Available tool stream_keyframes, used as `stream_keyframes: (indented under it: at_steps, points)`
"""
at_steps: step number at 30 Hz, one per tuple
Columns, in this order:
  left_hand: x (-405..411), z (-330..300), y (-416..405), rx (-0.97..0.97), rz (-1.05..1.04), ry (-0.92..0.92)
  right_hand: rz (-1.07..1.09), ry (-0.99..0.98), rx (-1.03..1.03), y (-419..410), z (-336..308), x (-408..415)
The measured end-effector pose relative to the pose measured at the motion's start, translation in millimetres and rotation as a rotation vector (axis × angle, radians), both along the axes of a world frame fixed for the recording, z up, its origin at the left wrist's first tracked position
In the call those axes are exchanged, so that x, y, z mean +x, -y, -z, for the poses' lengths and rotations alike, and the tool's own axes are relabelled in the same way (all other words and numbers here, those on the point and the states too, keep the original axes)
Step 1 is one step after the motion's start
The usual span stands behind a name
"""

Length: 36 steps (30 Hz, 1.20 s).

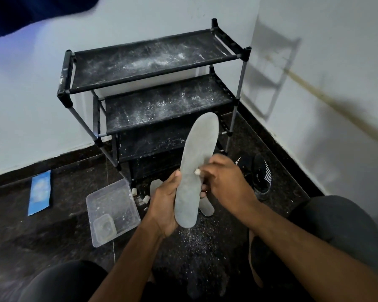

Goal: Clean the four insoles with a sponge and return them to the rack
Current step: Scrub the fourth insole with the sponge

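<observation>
head view: dark speckled stone floor, white powder scattered at 6 o'clock; white walls meet in corner behind rack. black tiered rack at 12 o'clock, shelves powder-dusted. clear plastic tub at 8 o'clock, smaller container inside. blue cloth at 9 o'clock. dark shoe at 3 o'clock. grey insole at centre, upright, heel down. left hand fingers curled round heel end. right hand fingers pinching small pale sponge piece against insole. more insoles on floor, partly hidden behind hands.
</observation>
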State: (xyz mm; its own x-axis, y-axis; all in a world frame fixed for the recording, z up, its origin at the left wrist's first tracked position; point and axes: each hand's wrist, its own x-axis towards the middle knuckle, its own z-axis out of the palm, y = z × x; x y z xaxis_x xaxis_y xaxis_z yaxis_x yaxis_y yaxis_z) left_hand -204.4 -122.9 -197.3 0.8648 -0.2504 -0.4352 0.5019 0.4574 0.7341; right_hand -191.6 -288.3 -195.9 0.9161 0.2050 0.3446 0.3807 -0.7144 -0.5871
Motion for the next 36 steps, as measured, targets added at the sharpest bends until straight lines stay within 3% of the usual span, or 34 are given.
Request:
stream_keyframes:
  at_steps: [3,7,10,13,22,25,28,30,33,36]
  points:
    - [0.2,-0.2,0.5,-0.032,0.018,-0.007,0.099,0.001,0.049,2.9,-4.6,2.6]
    - [2.3,0.9,-2.1,-0.124,0.011,-0.019,0.044,-0.022,0.250,3.4,-9.6,-2.0]
    - [1.3,-3.7,-1.1,-0.053,0.007,-0.015,-0.083,-0.112,0.142,-1.8,-8.8,-3.6]
    - [-1.8,-3.3,1.9,0.042,0.046,-0.023,-0.091,-0.074,0.057,-10.5,-0.6,-5.5]
    - [-3.9,-5.7,7.3,-0.050,0.084,-0.023,0.037,0.059,0.015,-19.0,-2.4,-10.5]
    - [-3.6,-7.6,7.8,-0.060,0.083,-0.014,0.103,0.091,0.153,-18.9,3.2,-6.0]
    - [-3.4,-8.4,6.1,-0.074,0.099,-0.029,0.226,-0.021,0.385,-16.3,2.2,-1.0]
    - [-3.3,-6.1,5.6,-0.062,0.111,-0.040,0.203,0.037,0.264,-16.5,3.5,-3.4]
    - [-4.8,-2.8,7.4,-0.046,0.109,-0.038,-0.029,0.118,-0.024,-26.4,2.2,-17.0]
    - [-6.3,-1.6,7.7,-0.059,0.145,-0.033,-0.007,0.151,0.003,-18.5,0.1,-8.7]
